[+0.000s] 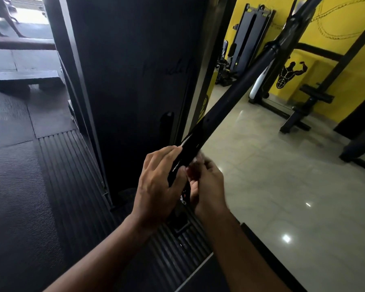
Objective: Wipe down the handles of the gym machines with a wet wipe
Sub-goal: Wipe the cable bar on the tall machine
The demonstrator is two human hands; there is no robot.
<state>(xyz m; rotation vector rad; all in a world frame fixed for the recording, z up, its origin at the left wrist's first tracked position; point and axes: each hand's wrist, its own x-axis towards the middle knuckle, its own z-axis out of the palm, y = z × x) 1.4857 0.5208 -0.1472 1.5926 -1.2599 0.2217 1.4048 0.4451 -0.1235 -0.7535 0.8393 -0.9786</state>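
We see the left hand (156, 184) wrapped around the lower end of a black bar handle (215, 114), which slants up and away to the right. The right hand (207, 186), blurred, sits just beside it, fingers curled; we cannot tell whether it pinches a wipe.

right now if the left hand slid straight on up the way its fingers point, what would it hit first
Probably nothing but more of the black bar that the left hand is wrapped around; its shaft looks bare up to the taped joint, though depth is hard to judge.
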